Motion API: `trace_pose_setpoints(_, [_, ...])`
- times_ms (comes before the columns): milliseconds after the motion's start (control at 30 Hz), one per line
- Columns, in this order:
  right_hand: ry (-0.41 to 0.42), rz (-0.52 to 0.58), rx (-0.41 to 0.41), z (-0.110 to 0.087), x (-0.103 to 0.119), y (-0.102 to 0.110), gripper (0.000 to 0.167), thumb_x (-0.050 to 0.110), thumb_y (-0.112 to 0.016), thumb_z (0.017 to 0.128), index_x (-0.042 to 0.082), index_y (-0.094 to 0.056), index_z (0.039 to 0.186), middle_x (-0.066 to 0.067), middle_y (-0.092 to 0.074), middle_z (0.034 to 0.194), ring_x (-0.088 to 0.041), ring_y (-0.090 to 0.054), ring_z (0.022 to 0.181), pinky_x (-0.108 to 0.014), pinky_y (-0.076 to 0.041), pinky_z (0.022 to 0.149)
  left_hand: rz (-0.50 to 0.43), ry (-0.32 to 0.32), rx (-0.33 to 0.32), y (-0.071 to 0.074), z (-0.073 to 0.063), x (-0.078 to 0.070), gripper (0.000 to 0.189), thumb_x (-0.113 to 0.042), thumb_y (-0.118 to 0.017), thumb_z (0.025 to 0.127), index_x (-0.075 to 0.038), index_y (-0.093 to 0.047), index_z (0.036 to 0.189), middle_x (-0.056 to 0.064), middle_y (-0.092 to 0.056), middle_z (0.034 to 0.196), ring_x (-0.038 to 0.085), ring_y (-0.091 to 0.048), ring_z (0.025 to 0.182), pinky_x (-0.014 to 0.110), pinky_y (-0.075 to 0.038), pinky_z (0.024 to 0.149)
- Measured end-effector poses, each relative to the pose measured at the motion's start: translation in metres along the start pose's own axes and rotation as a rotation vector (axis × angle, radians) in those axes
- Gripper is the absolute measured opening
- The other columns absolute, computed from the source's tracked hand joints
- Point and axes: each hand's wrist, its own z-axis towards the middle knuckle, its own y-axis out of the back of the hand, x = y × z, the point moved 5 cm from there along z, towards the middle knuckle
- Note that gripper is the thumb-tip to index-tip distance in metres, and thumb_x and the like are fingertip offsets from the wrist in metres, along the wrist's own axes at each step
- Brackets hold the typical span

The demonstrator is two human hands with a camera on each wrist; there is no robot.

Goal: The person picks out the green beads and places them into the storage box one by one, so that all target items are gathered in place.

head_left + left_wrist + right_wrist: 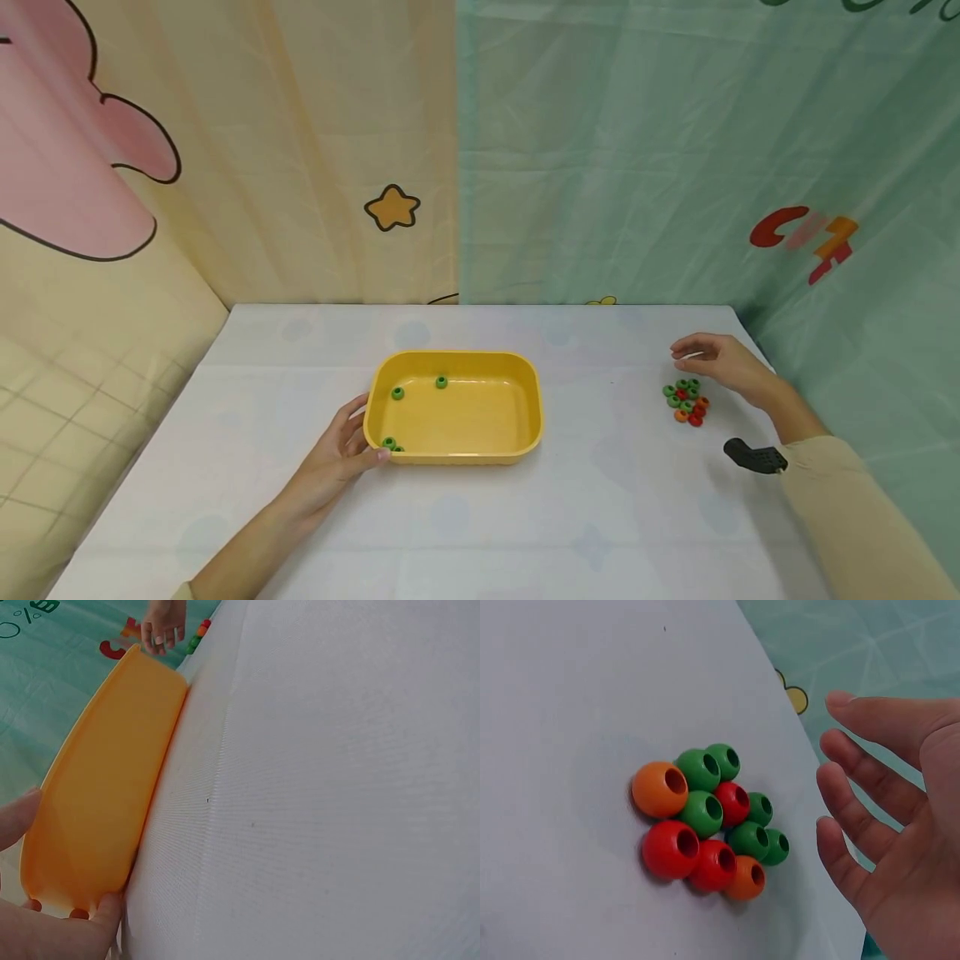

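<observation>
Ideally, steady yellow tray point(468, 417), pinched at 8 o'clock by left hand point(336, 454), and lower loosely spread right hand point(726, 363) onto bead cluster point(686, 406) from 1 o'clock.

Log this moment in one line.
left hand: grips yellow tray; right hand: empty, near multicolored bead cluster; tray: holds green beads

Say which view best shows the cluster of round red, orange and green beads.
Right wrist: the cluster of round red, orange and green beads appears large and unobstructed. Head shows it small; left wrist shows only a few, near the top.
</observation>
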Motion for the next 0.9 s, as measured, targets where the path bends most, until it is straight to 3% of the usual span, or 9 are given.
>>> trace_pose_setpoints(200, [-0.064, -0.002, 0.003, -0.009, -0.029, 0.005, 0.045, 0.026, -0.065, 0.104, -0.005, -0.058, 0.137, -0.025, -0.061, 0.133, -0.018, -0.058, 0.112, -0.024, -0.051, 0.085, -0.007, -0.02, 0.014, 0.0, 0.001, -0.001, 0.095, -0.001, -0.077, 0.09, -0.024, -0.02, 0.163, 0.01, -0.024, 0.164, 0.029, -0.027, 0.151, 0.019, -0.044, 0.101])
trace_pose_setpoints(400, [-0.12, 0.028, 0.057, -0.014, -0.054, 0.002, 0.038, 0.016, -0.058, 0.107, -0.005, -0.057, 0.139, -0.025, -0.057, 0.139, -0.011, -0.052, 0.116, -0.019, -0.046, 0.087, -0.008, -0.019, 0.017, 0.0, 0.0, -0.001, 0.095, 0.0, -0.076, 0.091, -0.023, -0.019, 0.163, 0.01, -0.024, 0.165, 0.029, -0.027, 0.151, 0.019, -0.044, 0.102])
trace_pose_setpoints(667, [-0.12, 0.02, 0.083, -0.014, -0.057, -0.001, 0.039, 0.011, -0.064, 0.101, -0.004, -0.061, 0.137, -0.027, -0.052, 0.141, -0.033, -0.047, 0.12, -0.018, -0.047, 0.084, -0.028, -0.054, 0.043, 0.001, 0.001, -0.001, 0.096, 0.002, -0.075, 0.091, -0.02, -0.015, 0.164, 0.012, -0.021, 0.166, 0.031, -0.025, 0.151, 0.02, -0.044, 0.102])
trace_pose_setpoints(900, [-0.121, -0.017, 0.074, -0.013, -0.059, -0.003, 0.036, 0.014, -0.068, 0.1, -0.003, -0.066, 0.131, -0.026, -0.053, 0.138, -0.035, -0.048, 0.118, -0.02, -0.048, 0.084, -0.023, -0.042, 0.036, 0.001, 0.0, 0.002, 0.097, 0.001, -0.076, 0.09, -0.022, -0.017, 0.164, 0.01, -0.022, 0.165, 0.03, -0.027, 0.15, 0.02, -0.044, 0.103])
